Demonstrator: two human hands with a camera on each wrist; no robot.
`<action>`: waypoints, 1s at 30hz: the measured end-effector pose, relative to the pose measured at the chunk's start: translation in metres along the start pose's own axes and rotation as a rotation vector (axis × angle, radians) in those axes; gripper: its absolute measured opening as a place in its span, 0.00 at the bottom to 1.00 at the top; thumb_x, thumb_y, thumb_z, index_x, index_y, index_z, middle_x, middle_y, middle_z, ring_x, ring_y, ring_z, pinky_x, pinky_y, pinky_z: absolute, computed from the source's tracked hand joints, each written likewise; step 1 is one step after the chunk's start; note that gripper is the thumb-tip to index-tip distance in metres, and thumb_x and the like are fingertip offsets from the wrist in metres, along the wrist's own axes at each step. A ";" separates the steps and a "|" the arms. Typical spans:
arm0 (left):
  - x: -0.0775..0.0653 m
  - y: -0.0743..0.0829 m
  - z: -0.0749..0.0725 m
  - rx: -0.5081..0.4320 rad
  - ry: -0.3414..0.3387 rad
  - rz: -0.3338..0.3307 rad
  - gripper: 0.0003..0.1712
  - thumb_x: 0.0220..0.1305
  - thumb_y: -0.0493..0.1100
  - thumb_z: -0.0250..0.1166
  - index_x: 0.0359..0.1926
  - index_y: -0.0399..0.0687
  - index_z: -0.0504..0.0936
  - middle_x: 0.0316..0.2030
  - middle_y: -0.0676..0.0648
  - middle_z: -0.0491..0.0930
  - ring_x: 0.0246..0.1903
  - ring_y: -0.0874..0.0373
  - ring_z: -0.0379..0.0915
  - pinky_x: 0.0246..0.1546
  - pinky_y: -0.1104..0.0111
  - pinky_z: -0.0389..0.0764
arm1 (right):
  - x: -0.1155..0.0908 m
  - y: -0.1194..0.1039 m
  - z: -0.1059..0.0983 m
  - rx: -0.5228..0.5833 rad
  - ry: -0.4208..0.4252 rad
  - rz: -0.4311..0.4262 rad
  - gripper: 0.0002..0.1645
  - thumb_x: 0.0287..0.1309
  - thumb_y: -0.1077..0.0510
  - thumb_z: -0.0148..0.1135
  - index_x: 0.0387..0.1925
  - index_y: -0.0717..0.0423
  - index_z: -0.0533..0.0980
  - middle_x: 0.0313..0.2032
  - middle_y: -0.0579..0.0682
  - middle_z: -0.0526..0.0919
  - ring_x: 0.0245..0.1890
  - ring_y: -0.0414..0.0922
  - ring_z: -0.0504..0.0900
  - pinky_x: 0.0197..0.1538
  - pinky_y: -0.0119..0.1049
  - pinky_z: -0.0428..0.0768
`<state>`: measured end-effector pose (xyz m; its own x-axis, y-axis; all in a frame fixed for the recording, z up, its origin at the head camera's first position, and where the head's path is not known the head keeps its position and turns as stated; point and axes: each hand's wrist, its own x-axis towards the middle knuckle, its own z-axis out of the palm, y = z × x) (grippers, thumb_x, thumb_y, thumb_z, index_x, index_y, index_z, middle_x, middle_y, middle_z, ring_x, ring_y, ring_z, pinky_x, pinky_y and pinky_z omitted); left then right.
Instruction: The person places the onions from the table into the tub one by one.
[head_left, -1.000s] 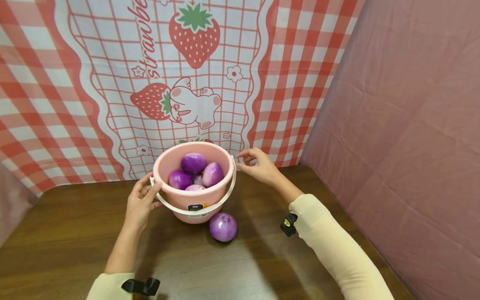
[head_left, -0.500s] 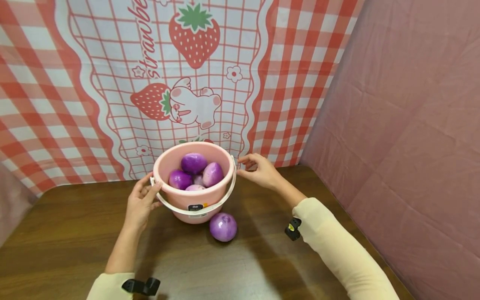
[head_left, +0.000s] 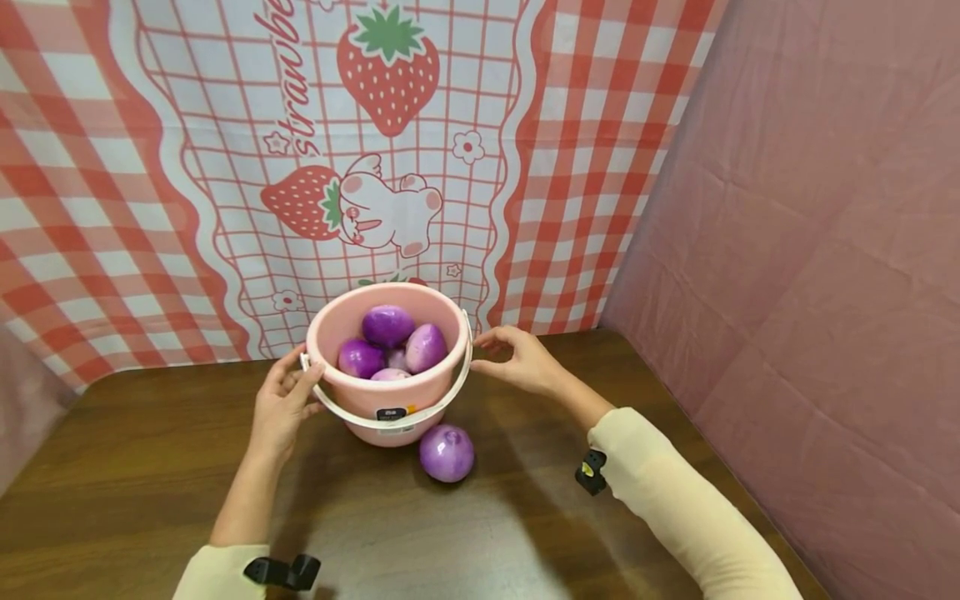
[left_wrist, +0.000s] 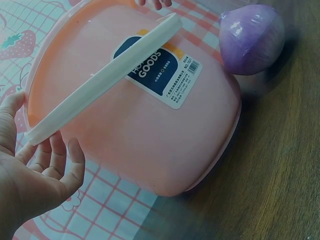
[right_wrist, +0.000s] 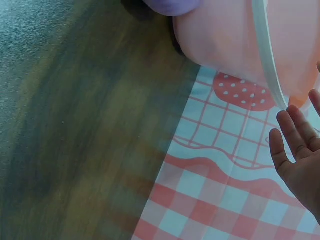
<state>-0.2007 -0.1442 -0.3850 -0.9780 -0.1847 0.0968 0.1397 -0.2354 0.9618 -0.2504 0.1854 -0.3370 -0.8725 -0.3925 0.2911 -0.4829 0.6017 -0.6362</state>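
A pink bucket point(head_left: 405, 400) stands on the table with several peeled purple onions point(head_left: 387, 327) in it. Its white handle point(head_left: 420, 418) hangs down across the front. My left hand point(head_left: 277, 408) holds the bucket's rim at the left, thumb on the rim and fingers by the handle's end point(left_wrist: 35, 136). Beside the bucket's right side is my right hand point(head_left: 521, 360), its fingers loosely bent with nothing between them; in the right wrist view the fingertips point(right_wrist: 284, 116) come close to the handle, and contact is unclear. One more purple onion point(head_left: 447, 454) sits on the table at the bucket's front right.
The brown wooden table point(head_left: 420, 542) reaches toward me. Behind it hangs a red-and-white checked strawberry cloth point(head_left: 585, 167), close to the bucket's back. A plain pink cloth point(head_left: 810, 250) closes off the right side.
My right hand has moved slightly down and toward me along the bucket's right side. The left hand, the bucket and the onions stay where they were.
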 end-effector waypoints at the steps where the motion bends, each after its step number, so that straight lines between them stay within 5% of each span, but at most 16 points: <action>1: 0.000 0.000 0.000 -0.002 -0.003 0.002 0.25 0.61 0.44 0.64 0.60 0.55 0.69 0.31 0.57 0.77 0.25 0.67 0.76 0.26 0.74 0.83 | -0.001 0.000 0.001 0.001 -0.002 -0.003 0.21 0.48 0.52 0.71 0.45 0.55 0.79 0.42 0.52 0.82 0.45 0.51 0.80 0.50 0.43 0.80; 13: -0.001 0.001 0.000 0.004 -0.004 0.010 0.23 0.63 0.42 0.61 0.59 0.56 0.70 0.30 0.59 0.77 0.25 0.68 0.75 0.26 0.75 0.83 | -0.015 0.008 0.020 0.019 -0.069 -0.037 0.18 0.48 0.53 0.71 0.42 0.52 0.80 0.40 0.52 0.83 0.43 0.50 0.81 0.46 0.41 0.82; 21: 0.000 0.000 0.000 -0.010 0.004 0.001 0.22 0.62 0.43 0.63 0.57 0.58 0.71 0.30 0.58 0.77 0.25 0.68 0.75 0.25 0.74 0.83 | -0.023 0.008 0.034 0.027 -0.117 -0.073 0.17 0.47 0.53 0.71 0.40 0.51 0.79 0.38 0.52 0.82 0.41 0.48 0.81 0.41 0.32 0.81; 30: 0.000 0.000 0.000 -0.007 -0.003 0.000 0.25 0.63 0.43 0.62 0.60 0.55 0.69 0.30 0.59 0.77 0.25 0.68 0.75 0.26 0.75 0.83 | -0.030 0.008 0.044 0.038 -0.137 -0.080 0.18 0.47 0.52 0.72 0.40 0.55 0.80 0.37 0.51 0.82 0.41 0.53 0.81 0.42 0.42 0.82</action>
<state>-0.2008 -0.1447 -0.3847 -0.9783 -0.1824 0.0979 0.1411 -0.2418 0.9600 -0.2246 0.1713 -0.3818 -0.8116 -0.5312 0.2433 -0.5452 0.5391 -0.6419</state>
